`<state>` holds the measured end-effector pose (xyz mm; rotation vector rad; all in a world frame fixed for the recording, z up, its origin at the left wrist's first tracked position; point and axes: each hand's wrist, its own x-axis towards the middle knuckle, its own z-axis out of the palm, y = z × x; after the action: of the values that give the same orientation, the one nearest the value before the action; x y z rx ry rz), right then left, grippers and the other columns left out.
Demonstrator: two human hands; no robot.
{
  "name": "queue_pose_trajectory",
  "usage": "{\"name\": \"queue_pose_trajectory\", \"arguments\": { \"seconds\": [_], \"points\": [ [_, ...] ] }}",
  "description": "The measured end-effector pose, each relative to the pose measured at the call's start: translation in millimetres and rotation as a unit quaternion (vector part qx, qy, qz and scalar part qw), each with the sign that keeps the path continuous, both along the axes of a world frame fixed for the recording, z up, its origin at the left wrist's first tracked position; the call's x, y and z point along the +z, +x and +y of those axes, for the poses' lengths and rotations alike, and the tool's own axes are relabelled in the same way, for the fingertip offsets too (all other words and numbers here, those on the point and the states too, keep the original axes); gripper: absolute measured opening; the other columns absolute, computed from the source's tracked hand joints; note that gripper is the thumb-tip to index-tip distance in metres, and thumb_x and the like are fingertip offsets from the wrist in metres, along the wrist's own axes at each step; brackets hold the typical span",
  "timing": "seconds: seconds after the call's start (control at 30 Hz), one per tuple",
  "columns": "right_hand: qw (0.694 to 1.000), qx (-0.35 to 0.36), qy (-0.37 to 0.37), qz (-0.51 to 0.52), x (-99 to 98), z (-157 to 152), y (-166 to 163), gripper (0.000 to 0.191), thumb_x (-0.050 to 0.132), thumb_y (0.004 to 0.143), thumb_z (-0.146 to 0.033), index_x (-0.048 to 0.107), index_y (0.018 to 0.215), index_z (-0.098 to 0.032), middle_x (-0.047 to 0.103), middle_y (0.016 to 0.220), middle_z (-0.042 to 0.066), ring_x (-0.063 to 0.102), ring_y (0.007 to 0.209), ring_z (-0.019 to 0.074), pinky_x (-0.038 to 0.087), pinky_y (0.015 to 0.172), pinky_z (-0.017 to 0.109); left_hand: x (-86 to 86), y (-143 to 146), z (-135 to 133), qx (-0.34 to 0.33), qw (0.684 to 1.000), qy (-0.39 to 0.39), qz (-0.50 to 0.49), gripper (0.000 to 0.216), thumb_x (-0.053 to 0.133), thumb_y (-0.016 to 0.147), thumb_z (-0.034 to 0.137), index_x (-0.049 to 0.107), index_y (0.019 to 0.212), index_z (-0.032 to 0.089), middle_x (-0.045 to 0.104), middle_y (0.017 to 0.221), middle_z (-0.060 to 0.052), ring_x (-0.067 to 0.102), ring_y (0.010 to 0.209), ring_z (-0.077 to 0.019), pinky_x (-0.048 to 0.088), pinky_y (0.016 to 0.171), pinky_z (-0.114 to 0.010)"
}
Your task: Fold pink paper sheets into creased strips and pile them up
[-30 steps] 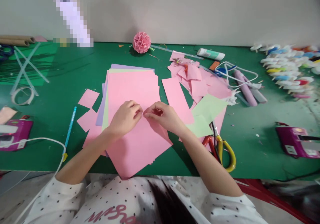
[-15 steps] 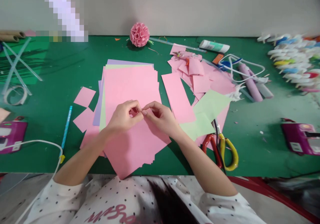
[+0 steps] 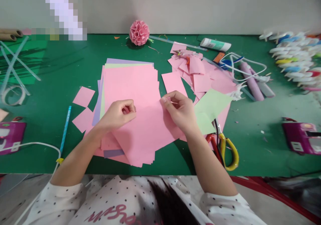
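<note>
My left hand (image 3: pixel 117 113) rests on a stack of pink, green and purple paper sheets (image 3: pixel 130 78), its fingers curled around a small folded pink paper piece (image 3: pixel 127 110). To the right, my right hand (image 3: pixel 180 109) pinches the right edge of the top pink sheet (image 3: pixel 147 131), which lies skewed across the stack. A pink paper strip (image 3: pixel 172 81) lies just behind my right hand. A light green sheet (image 3: pixel 213 104) is at its right.
On the green table (image 3: pixel 250 144), red-and-yellow scissors (image 3: pixel 227 151) lie by my right forearm. A pile of pink pieces (image 3: pixel 200 74), a glue stick (image 3: pixel 215 44) and a pink paper ball (image 3: pixel 139 32) sit behind. Pink squares (image 3: pixel 84 96) and a blue pen (image 3: pixel 65 124) lie left.
My hands were together at the stack's middle and have drawn apart. The right hand moved right and took the top pink sheet's edge, and the sheet has turned and slid rightward.
</note>
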<state>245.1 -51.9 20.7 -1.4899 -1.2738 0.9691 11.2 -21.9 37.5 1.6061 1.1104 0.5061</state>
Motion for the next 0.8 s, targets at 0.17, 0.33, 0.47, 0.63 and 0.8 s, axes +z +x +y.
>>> {"name": "queue_pose_trajectory", "arguments": {
  "seconds": [0.17,0.33,0.47,0.63,0.8],
  "points": [
    [0.997,-0.068,0.036,-0.010,1.2,5,17,0.030,0.074,0.082,-0.054,0.066,0.080,-0.025,0.068,0.080,0.003,0.062,0.074,0.0176,0.052,0.066,0.032,8.3,-12,7,-0.010,1.000,-0.003,0.003,0.012,0.055,0.071,0.016,0.049,0.063,0.020,0.060,0.075,0.001,0.054,0.072,-0.0133,0.040,0.064,-0.028],
    [0.992,-0.104,0.051,-0.040,0.7,7,28,0.033,0.073,0.082,-0.057,0.066,0.080,-0.025,0.064,0.074,0.002,0.056,0.066,0.0162,0.045,0.056,0.030,20.6,-22,13,-0.004,0.998,0.027,0.061,0.007,0.056,0.071,0.019,0.056,0.064,0.019,0.067,0.078,0.000,0.057,0.070,-0.0137,0.043,0.067,-0.029],
    [0.987,-0.134,0.072,-0.055,-4.0,10,38,0.035,0.071,0.083,-0.058,0.064,0.081,-0.025,0.058,0.070,0.000,0.055,0.065,0.0165,0.045,0.060,0.032,24.2,-33,18,0.015,0.995,0.040,0.086,0.009,0.057,0.071,0.021,0.054,0.063,0.020,0.071,0.082,-0.003,0.065,0.079,-0.0180,0.048,0.071,-0.031],
    [0.974,-0.208,0.082,-0.020,-16.8,15,43,0.035,0.066,0.086,-0.059,0.058,0.085,-0.025,0.051,0.071,-0.002,0.050,0.063,0.0155,0.042,0.061,0.032,15.5,-43,23,0.112,0.987,0.073,0.087,0.009,0.061,0.080,0.026,0.061,0.074,0.020,0.075,0.089,-0.005,0.069,0.087,-0.0204,0.053,0.080,-0.035],
    [0.984,-0.161,-0.013,0.079,-20.2,10,22,0.029,0.069,0.084,-0.052,0.059,0.088,-0.025,0.042,0.064,-0.006,0.040,0.054,0.0115,0.032,0.050,0.026,2.7,-36,24,0.161,0.974,0.142,0.075,0.023,0.062,0.092,0.041,0.068,0.098,0.020,0.074,0.111,-0.008,0.069,0.103,-0.0218,0.055,0.091,-0.036]
  ]
}}
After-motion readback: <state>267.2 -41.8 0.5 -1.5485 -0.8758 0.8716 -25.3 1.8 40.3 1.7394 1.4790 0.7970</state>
